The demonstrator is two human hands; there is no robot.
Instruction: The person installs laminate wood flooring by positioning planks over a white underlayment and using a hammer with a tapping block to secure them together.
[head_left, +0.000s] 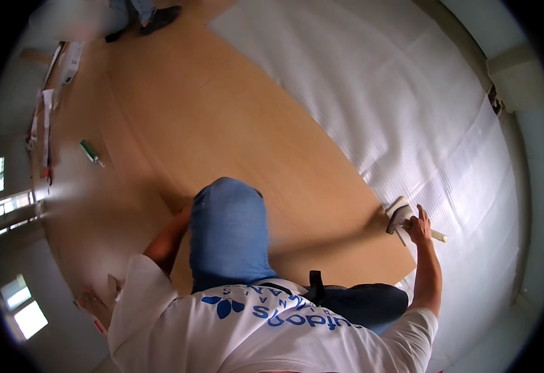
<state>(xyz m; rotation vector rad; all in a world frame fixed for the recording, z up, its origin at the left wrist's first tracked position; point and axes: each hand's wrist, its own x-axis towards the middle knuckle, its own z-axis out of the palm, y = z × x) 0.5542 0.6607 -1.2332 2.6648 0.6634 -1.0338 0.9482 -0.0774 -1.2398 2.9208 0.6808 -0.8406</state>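
A hammer (399, 219) is in my right hand (418, 229), whose fingers wrap round its handle while one finger points outward. The hammer's head hangs over the edge of the wood-coloured floor boards (272, 143). A pale block (397, 204) lies at that edge, close beside the hammer head; whether they touch I cannot tell. My left forearm (171, 241) reaches down behind my raised knee (229, 208). That knee hides the left hand's fingers and anything they may hold.
Silvery underlay sheet (371, 81) covers the floor to the right, up to the wall. A green tube (89, 151) lies on the boards at left. Cartons and strips (71, 62) line the far left side. Another person's shoe (161, 20) stands at the far left.
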